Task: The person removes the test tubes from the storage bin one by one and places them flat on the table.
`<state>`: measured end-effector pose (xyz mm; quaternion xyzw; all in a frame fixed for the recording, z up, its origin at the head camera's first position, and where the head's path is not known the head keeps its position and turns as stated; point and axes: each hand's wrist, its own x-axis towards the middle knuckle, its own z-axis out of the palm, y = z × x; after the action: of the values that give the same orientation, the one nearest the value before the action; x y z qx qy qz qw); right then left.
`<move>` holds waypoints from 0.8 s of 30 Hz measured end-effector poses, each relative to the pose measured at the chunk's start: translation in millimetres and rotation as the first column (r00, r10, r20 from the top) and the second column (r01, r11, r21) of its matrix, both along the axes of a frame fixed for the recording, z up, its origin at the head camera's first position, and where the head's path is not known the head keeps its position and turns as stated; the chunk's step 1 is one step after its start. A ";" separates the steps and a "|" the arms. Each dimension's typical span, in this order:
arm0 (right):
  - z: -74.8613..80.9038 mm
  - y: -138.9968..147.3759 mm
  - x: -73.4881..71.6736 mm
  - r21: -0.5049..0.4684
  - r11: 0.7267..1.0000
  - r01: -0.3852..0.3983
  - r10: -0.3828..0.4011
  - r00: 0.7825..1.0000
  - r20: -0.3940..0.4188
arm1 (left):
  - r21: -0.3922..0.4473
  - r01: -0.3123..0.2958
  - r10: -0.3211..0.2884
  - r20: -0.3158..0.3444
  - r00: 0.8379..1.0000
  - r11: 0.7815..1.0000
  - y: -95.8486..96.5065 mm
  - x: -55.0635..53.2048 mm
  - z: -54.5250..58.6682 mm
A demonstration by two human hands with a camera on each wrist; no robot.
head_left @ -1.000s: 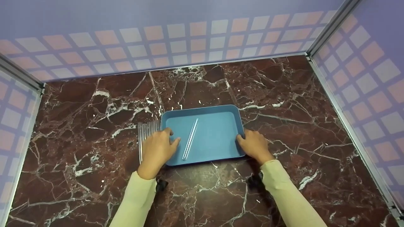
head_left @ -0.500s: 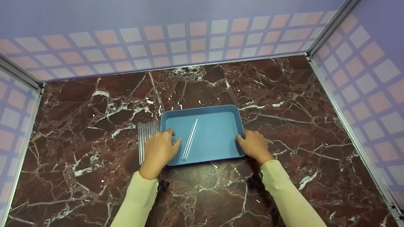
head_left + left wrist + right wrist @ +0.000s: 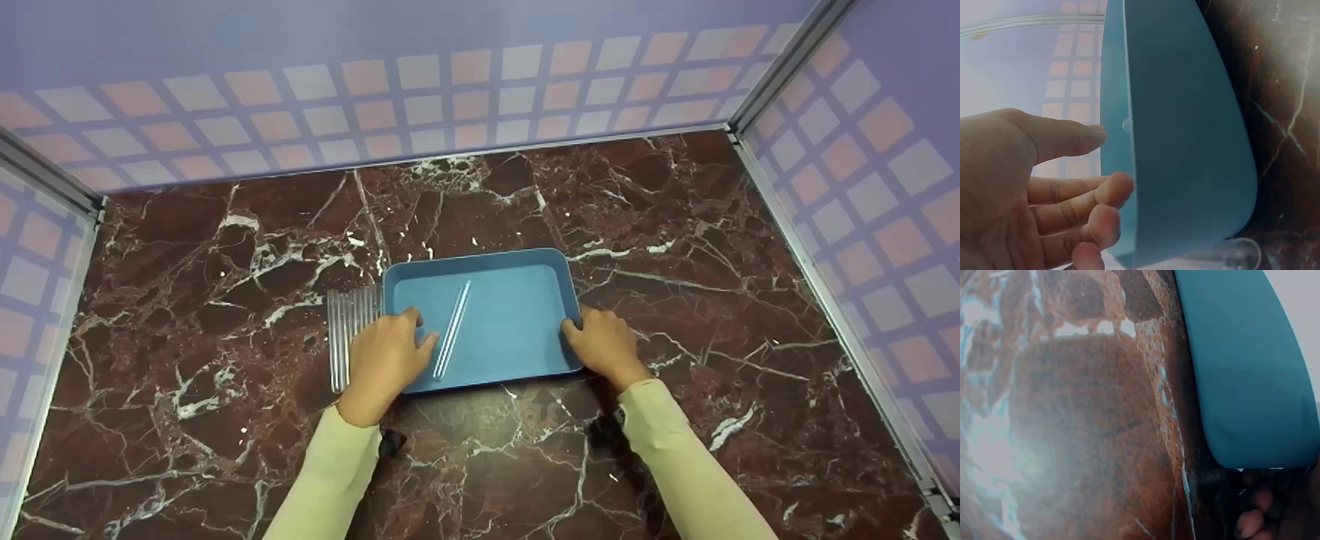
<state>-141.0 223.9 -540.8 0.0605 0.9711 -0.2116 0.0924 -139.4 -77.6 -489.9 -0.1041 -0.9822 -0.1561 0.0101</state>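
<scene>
A shallow blue tray (image 3: 517, 315) sits on the dark red marbled tabletop. One clear test tube (image 3: 453, 330) lies slanted inside it, left of centre. My right hand (image 3: 606, 346) grips the tray's right side, thumb over the rim; in the right wrist view some fingertips (image 3: 1251, 523) show low by the tray's end. My left hand (image 3: 384, 364) hovers at the tray's left rim with thumb and fingers apart and loosely bent, holding nothing. Beside the tray on the left, several more clear tubes (image 3: 340, 337) lie in a row, partly hidden behind that hand.
Marbled tabletop (image 3: 225, 360) surrounds the tray. A back wall (image 3: 420, 105) with pink and white squares and similar side walls (image 3: 862, 172) enclose it, with metal frame posts (image 3: 795, 60) at the corners. Small white flecks dot the surface.
My left hand has drifted slightly right over the tray's left edge, uncovering more of the row of tubes. The right hand, the tray and the tube in it stay put.
</scene>
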 end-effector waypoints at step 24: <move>-1.0 -0.2 0.2 0.013 1.000 0.005 -0.005 1.000 0.008 | -0.018 0.048 -0.047 0.042 0.998 0.999 10.6 2.2 -8.7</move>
<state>-140.9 223.7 -541.7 0.0645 0.9720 -0.2052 0.0951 -137.2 -66.9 -498.6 -0.1243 -0.9809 -0.1490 -0.0152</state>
